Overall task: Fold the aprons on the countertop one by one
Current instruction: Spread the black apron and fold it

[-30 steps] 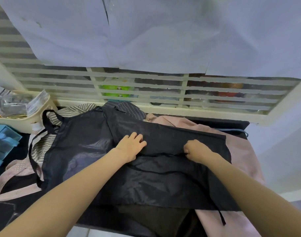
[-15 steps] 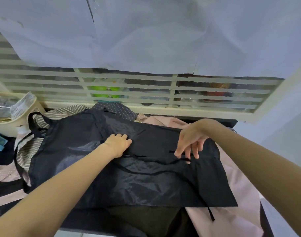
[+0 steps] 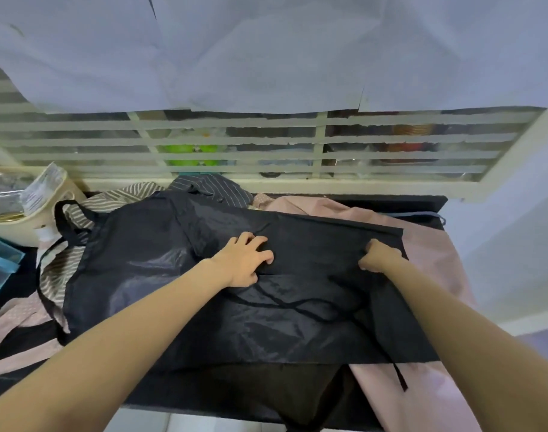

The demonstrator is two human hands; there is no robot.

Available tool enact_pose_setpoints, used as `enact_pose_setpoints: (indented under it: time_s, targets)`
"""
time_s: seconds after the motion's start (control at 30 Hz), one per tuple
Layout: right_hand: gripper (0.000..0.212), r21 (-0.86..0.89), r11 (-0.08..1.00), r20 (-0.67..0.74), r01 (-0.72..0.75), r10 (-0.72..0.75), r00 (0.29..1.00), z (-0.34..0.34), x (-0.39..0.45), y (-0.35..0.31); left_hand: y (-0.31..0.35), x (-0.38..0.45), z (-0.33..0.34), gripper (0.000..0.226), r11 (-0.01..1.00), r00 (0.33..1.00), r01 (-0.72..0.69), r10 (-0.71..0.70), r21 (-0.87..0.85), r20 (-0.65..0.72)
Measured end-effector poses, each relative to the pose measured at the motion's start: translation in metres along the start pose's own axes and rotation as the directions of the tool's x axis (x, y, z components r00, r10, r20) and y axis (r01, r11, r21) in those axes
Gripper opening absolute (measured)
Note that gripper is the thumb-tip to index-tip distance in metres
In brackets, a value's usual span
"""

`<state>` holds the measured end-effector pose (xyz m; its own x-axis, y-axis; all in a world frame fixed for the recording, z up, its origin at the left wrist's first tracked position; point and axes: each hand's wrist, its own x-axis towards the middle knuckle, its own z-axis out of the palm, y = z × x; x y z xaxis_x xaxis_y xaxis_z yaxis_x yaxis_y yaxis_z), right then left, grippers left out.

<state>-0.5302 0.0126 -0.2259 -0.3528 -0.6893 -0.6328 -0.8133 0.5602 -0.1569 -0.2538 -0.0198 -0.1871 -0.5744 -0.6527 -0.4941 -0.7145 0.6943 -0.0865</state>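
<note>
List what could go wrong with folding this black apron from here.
1. The loose waist tie snakes across the black apron; it could get trapped inside the fold or snag.
2. The apron lies on a pink apron and a striped apron; the right hand, gripping the edge, might drag those along.
3. The left hand presses only mid-cloth, so the slick fabric may slip.

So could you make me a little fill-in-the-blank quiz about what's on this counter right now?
1. Both hands rest on the ___ apron.
2. The right hand grips that apron near its ___ edge.
3. Under it, to the right, lies a ___ apron.
4. The left hand presses the apron near its ___.

Missing: black; right; pink; middle
</note>
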Motion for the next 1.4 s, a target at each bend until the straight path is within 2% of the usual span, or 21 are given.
enact_pose_setpoints:
  time_s: [0.07, 0.13, 0.2, 0.27, 0.33, 0.4, 0.5, 0.6, 0.67, 0.77, 0.8, 0.87, 0.97, 1.03, 1.1, 1.17, 1.2, 1.27, 1.3, 1.4]
  targets:
    - [0.070, 0.198, 0.977, -0.029, -0.075, 0.082, 0.996, -0.003, 0.006, 0.003, 0.004, 0.010, -0.004, 0.055, 0.998, 0.999, 0.037, -0.037, -0.048, 0.011]
    - [0.082, 0.404, 0.908, -0.013, -0.115, 0.131, 0.991, -0.008, 0.011, 0.004, 0.006, 0.019, -0.007, 0.061, 0.995, 0.997, 0.079, -0.079, -0.062, -0.004]
    - [0.087, 0.529, 0.838, -0.016, -0.132, 0.166, 0.986, -0.016, 0.017, 0.007, 0.005, 0.031, -0.010, 0.064, 0.993, 0.994, 0.106, -0.107, -0.048, -0.020]
    - [0.081, 0.583, 0.804, -0.102, -0.116, 0.214, 0.972, -0.022, 0.026, 0.014, 0.004, 0.043, -0.014, 0.065, 0.992, 0.992, 0.125, -0.126, -0.025, -0.029]
    - [0.063, 0.639, 0.767, -0.189, -0.062, 0.234, 0.954, -0.024, 0.034, 0.020, 0.003, 0.055, -0.019, 0.064, 0.991, 0.990, 0.136, -0.137, -0.015, -0.039]
    - [0.045, 0.671, 0.741, -0.241, 0.026, 0.185, 0.953, -0.029, 0.041, 0.024, 0.004, 0.069, -0.026, 0.064, 0.989, 0.988, 0.142, -0.144, -0.049, -0.055]
    - [0.040, 0.684, 0.708, -0.286, 0.174, 0.041, 0.957, -0.045, 0.048, 0.023, 0.007, 0.090, -0.033, 0.063, 0.975, 0.981, 0.149, -0.167, -0.167, -0.096]
    - [0.038, 0.685, 0.693, -0.368, 0.225, 0.062, 0.928, -0.065, 0.056, 0.029, 0.008, 0.111, -0.035, 0.056, 0.958, 0.967, 0.184, -0.217, -0.222, -0.134]
    - [0.042, 0.675, 0.715, -0.334, 0.184, 0.073, 0.940, -0.070, 0.064, 0.034, 0.003, 0.120, -0.035, 0.046, 0.953, 0.949, 0.224, -0.261, -0.206, -0.175]
    - [0.044, 0.711, 0.693, -0.149, 0.119, -0.017, 0.989, -0.075, 0.073, 0.035, -0.006, 0.128, -0.039, 0.037, 0.940, 0.932, 0.261, -0.305, -0.221, -0.196]
    - [0.042, 0.690, 0.716, -0.130, 0.108, -0.025, 0.991, -0.077, 0.075, 0.034, -0.008, 0.128, -0.040, 0.035, 0.937, 0.931, 0.262, -0.309, -0.232, -0.195]
    - [0.039, 0.592, 0.800, -0.189, 0.103, 0.013, 0.982, -0.081, 0.080, 0.032, -0.013, 0.127, -0.044, 0.033, 0.927, 0.926, 0.255, -0.316, -0.277, -0.207]
    - [0.046, 0.314, 0.948, -0.322, 0.052, 0.055, 0.945, -0.084, 0.072, 0.022, -0.014, 0.126, -0.046, 0.032, 0.921, 0.923, 0.251, -0.321, -0.299, -0.213]
    - [0.049, 0.107, 0.989, -0.434, 0.103, -0.047, 0.900, -0.082, 0.062, 0.002, -0.012, 0.125, -0.047, 0.030, 0.929, 0.924, 0.255, -0.316, -0.268, -0.215]
    - [0.045, -0.029, 0.947, -0.410, 0.321, -0.304, 0.860, -0.076, 0.052, -0.026, -0.009, 0.122, -0.050, 0.027, 0.931, 0.923, 0.248, -0.311, -0.269, -0.226]
    - [0.046, -0.091, 0.824, -0.232, 0.559, -0.563, 0.793, -0.065, 0.044, -0.057, -0.005, 0.119, -0.054, 0.026, 0.945, 0.925, 0.208, -0.274, -0.253, -0.264]
    - [0.047, -0.084, 0.769, -0.133, 0.633, -0.639, 0.758, -0.058, 0.038, -0.076, -0.006, 0.116, -0.056, 0.026, 0.952, 0.920, 0.188, -0.257, -0.243, -0.296]
    - [0.043, -0.041, 0.733, -0.040, 0.679, -0.680, 0.732, -0.047, 0.029, -0.104, -0.006, 0.111, -0.059, 0.024, 0.960, 0.913, 0.145, -0.223, -0.241, -0.340]
    - [0.039, -0.032, 0.739, -0.056, 0.673, -0.674, 0.737, -0.042, 0.027, -0.113, -0.009, 0.108, -0.060, 0.023, 0.964, 0.914, 0.131, -0.208, -0.233, -0.348]
    - [0.028, -0.059, 0.814, -0.108, 0.577, -0.580, 0.807, -0.040, 0.030, -0.120, -0.027, 0.095, -0.056, 0.027, 0.975, 0.935, 0.136, -0.185, -0.176, -0.303]
